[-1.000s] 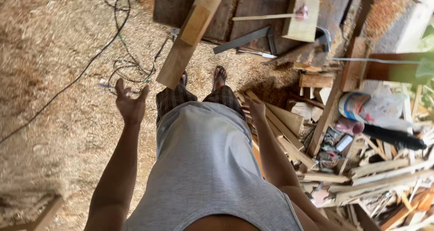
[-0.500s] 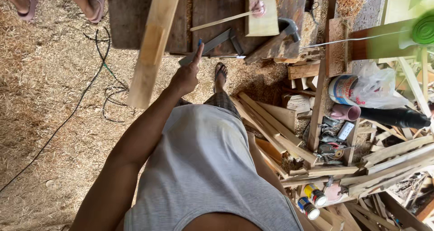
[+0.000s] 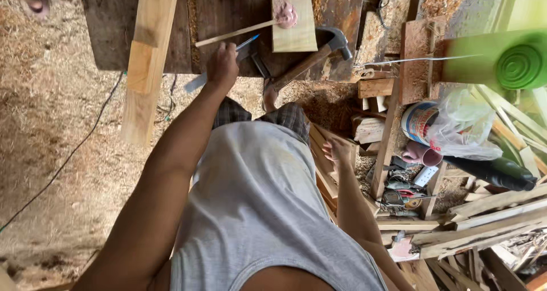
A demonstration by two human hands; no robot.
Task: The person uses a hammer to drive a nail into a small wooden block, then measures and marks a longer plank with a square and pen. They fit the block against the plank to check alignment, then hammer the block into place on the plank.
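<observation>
the left hand (image 3: pixel 223 67) has moved forward from open air to the dark wooden bench (image 3: pixel 228 17), fingers now closed on a thin blue pen (image 3: pixel 248 41). the right hand (image 3: pixel 337 152) hangs loosely open. beyond lies a wood-handled claw hammer (image 3: pixel 310 60).

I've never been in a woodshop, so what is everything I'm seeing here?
Plank: one, pale, leaning off the dark bench.
Hammer: one, wooden handle, on the bench.
Small board: one, pale with a pink blob, on the bench.
Thin stick: one, pale, reaching the blob.
Pen: one, blue, at the left hand.
Wood offcuts: many, piled right.
Left hand: on the pen.
Right hand: empty, by the offcuts.
</observation>
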